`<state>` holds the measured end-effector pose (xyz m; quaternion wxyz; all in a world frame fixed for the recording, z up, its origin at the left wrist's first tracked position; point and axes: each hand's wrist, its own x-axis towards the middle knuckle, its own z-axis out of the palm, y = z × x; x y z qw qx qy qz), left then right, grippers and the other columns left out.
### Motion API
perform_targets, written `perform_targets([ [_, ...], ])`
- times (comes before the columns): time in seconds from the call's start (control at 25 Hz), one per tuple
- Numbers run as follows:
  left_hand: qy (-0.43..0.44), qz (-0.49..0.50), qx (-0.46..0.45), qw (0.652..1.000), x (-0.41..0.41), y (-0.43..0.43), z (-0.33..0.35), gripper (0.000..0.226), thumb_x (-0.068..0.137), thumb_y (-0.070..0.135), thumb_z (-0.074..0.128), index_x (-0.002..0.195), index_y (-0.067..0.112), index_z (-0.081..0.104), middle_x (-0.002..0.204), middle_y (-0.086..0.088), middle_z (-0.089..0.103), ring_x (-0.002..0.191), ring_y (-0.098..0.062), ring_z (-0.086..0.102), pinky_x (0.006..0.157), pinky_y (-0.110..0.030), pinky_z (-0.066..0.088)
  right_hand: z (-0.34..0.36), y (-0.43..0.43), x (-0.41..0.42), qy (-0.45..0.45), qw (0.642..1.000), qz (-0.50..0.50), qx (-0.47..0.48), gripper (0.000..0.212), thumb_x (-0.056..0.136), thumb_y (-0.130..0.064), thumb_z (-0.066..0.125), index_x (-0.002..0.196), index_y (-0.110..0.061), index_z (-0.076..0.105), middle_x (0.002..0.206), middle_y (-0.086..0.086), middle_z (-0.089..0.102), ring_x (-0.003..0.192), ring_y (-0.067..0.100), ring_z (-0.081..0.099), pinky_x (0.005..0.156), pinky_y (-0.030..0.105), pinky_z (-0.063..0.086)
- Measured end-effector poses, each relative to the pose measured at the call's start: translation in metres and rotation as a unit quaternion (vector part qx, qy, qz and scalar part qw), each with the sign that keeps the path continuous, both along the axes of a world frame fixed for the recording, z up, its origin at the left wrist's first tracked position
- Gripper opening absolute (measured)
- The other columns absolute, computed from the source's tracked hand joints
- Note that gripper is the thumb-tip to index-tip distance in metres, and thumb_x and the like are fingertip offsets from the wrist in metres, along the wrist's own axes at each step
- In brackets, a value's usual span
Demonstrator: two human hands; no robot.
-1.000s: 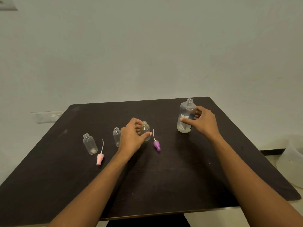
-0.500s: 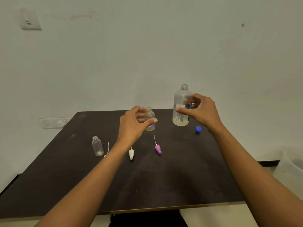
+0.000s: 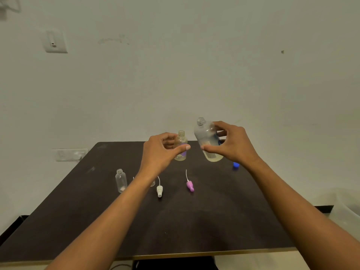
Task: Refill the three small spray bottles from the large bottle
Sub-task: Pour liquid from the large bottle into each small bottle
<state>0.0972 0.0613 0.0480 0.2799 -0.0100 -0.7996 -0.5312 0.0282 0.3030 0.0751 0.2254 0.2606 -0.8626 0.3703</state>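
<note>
My left hand (image 3: 159, 152) holds a small clear spray bottle (image 3: 181, 146), uncapped, upright above the dark table (image 3: 194, 221). My right hand (image 3: 231, 143) grips the large clear bottle (image 3: 207, 140), open at the neck and tilted with its top leaning left toward the small bottle. A little yellowish liquid sits at its bottom. Another small empty bottle (image 3: 120, 180) stands at the left. A third is mostly hidden behind my left forearm (image 3: 153, 183).
A white spray head (image 3: 159, 190) and a purple spray head (image 3: 190, 186) lie on the table with their tubes pointing away. A blue cap (image 3: 235, 165) lies at the right. A translucent bin (image 3: 344, 211) stands off the table's right side.
Both hands lifted their bottles off the table. The large bottle has begun tilting left toward the small bottle's mouth. The view has tipped upward.
</note>
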Motion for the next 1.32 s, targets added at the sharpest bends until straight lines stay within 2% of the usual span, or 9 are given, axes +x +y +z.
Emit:
perform_targets([
  [0.08, 0.007, 0.002, -0.003, 1.0, 0.002, 0.0, 0.002, 0.065, 0.066, 0.053, 0.097, 0.119, 0.022, 0.079, 0.098, 0.013, 0.08, 0.091, 0.006, 0.074, 0.086, -0.015, 0.059, 0.002, -0.004, 0.001, 0.022, 0.999, 0.009, 0.029, 0.077, 0.064, -0.05, 0.093, 0.133, -0.029, 0.066, 0.112, -0.016, 0.072, 0.094, 0.003, 0.068, 0.079, 0.009, 0.055],
  [0.16, 0.009, 0.002, -0.004, 1.0, 0.004, -0.001, 0.003, 0.065, 0.066, 0.052, 0.096, 0.12, 0.02, 0.079, 0.099, 0.012, 0.08, 0.092, 0.006, 0.074, 0.088, -0.017, 0.06, 0.005, -0.007, 0.004, 0.039, 0.998, 0.016, 0.05, 0.079, 0.065, -0.049, 0.092, 0.136, -0.028, 0.066, 0.116, -0.008, 0.074, 0.099, 0.009, 0.069, 0.088, 0.027, 0.061],
  [0.24, 0.009, 0.003, -0.006, 1.0, 0.005, -0.001, 0.004, 0.065, 0.066, 0.052, 0.096, 0.121, 0.02, 0.079, 0.099, 0.012, 0.081, 0.093, 0.006, 0.074, 0.09, -0.018, 0.06, 0.008, -0.01, 0.006, 0.051, 0.996, 0.008, 0.071, 0.08, 0.067, -0.05, 0.092, 0.139, -0.028, 0.064, 0.119, -0.006, 0.074, 0.1, 0.014, 0.069, 0.088, 0.037, 0.063],
  [0.32, 0.01, 0.005, -0.008, 1.0, 0.007, -0.001, 0.004, 0.066, 0.066, 0.053, 0.096, 0.121, 0.02, 0.079, 0.1, 0.013, 0.08, 0.092, 0.008, 0.073, 0.088, -0.014, 0.059, 0.011, -0.012, 0.007, 0.062, 0.994, -0.007, 0.089, 0.083, 0.068, -0.05, 0.091, 0.142, -0.029, 0.062, 0.123, -0.005, 0.074, 0.102, 0.017, 0.07, 0.087, 0.042, 0.063],
  [0.6, 0.012, -0.006, 0.005, 1.0, 0.009, -0.002, 0.0, 0.065, 0.065, 0.052, 0.097, 0.119, 0.021, 0.079, 0.096, 0.018, 0.079, 0.09, 0.01, 0.073, 0.083, -0.009, 0.056, 0.02, -0.013, 0.006, 0.089, 0.983, -0.026, 0.159, 0.082, 0.073, -0.047, 0.087, 0.148, -0.031, 0.057, 0.129, -0.007, 0.071, 0.11, 0.018, 0.066, 0.089, 0.044, 0.059],
  [0.84, 0.014, -0.013, 0.008, 1.0, 0.007, -0.003, -0.003, 0.065, 0.064, 0.052, 0.097, 0.119, 0.022, 0.079, 0.095, 0.017, 0.08, 0.091, 0.009, 0.074, 0.087, -0.013, 0.058, 0.023, -0.015, 0.01, 0.121, 0.975, -0.031, 0.185, 0.074, 0.074, -0.044, 0.083, 0.143, -0.037, 0.059, 0.112, -0.01, 0.071, 0.1, 0.018, 0.065, 0.077, 0.043, 0.059],
  [1.04, 0.013, -0.02, 0.007, 1.0, 0.008, -0.004, -0.006, 0.062, 0.065, 0.053, 0.097, 0.117, 0.024, 0.079, 0.094, 0.018, 0.08, 0.091, 0.009, 0.074, 0.086, -0.012, 0.057, 0.022, -0.016, 0.009, 0.12, 0.972, -0.029, 0.2, 0.074, 0.075, -0.042, 0.082, 0.145, -0.038, 0.057, 0.118, -0.011, 0.069, 0.105, 0.018, 0.064, 0.079, 0.044, 0.059],
  [1.2, 0.007, -0.027, 0.008, 1.0, 0.01, -0.004, -0.007, 0.051, 0.065, 0.051, 0.097, 0.109, 0.033, 0.079, 0.089, 0.025, 0.078, 0.089, 0.009, 0.074, 0.082, -0.007, 0.055, 0.023, -0.017, 0.007, 0.131, 0.968, -0.029, 0.212, 0.074, 0.077, -0.041, 0.082, 0.146, -0.038, 0.055, 0.124, -0.01, 0.069, 0.109, 0.018, 0.063, 0.08, 0.046, 0.06],
  [1.32, 0.007, -0.026, 0.007, 1.0, 0.01, -0.005, -0.009, 0.057, 0.065, 0.052, 0.096, 0.113, 0.029, 0.079, 0.091, 0.023, 0.079, 0.09, 0.01, 0.073, 0.083, -0.008, 0.055, 0.022, -0.017, 0.006, 0.14, 0.965, -0.032, 0.218, 0.076, 0.077, -0.041, 0.082, 0.148, -0.039, 0.053, 0.127, -0.011, 0.068, 0.111, 0.017, 0.062, 0.079, 0.045, 0.06],
])
